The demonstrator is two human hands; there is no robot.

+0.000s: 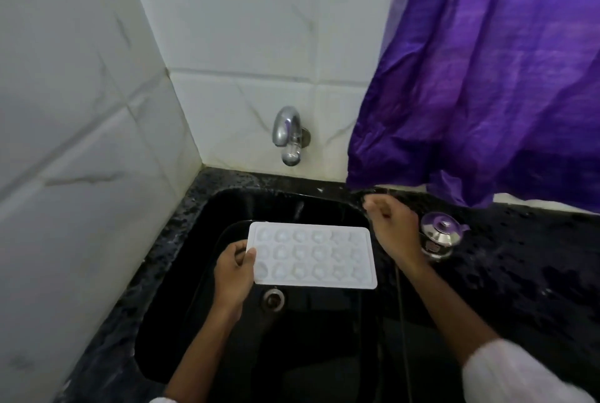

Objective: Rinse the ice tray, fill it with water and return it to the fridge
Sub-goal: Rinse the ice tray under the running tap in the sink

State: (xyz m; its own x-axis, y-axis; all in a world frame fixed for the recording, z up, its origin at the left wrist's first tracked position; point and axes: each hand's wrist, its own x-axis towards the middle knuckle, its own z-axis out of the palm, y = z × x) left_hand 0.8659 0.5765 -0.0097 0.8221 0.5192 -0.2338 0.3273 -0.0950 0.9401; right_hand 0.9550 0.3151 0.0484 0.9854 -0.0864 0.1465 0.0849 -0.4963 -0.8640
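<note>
- Over the black sink [224, 208], the left hand [234, 272] grips the white ice tray [311, 255] by its left short edge, thumb lying on the top face and fingers tucked under the rim.
- The ice tray is held roughly level above the basin, cavities facing up in three rows of six. Its long sides run left to right. Whether the cavities hold any water cannot be told.
- The right hand [389, 227] hovers just off the tray's far right corner, above the sink's right rim. Its fingers are loosely curled and hold nothing, and it does not touch the tray.
- A white sleeve [513, 373] covers the right forearm near the bottom right corner of the view.
- The round metal drain [273, 298] sits in the sink floor, just below the tray's near edge.
- A chrome tap [287, 134] juts from the white tiled wall [243, 29] behind the sink, well above the tray.
- A speckled black counter [519, 272] surrounds the sink.
- A small shiny steel pot [440, 235] with a knobbed lid stands on the counter, just right of the right wrist.
- A purple curtain [487, 78] hangs at the upper right, its hem reaching the counter's back edge.
</note>
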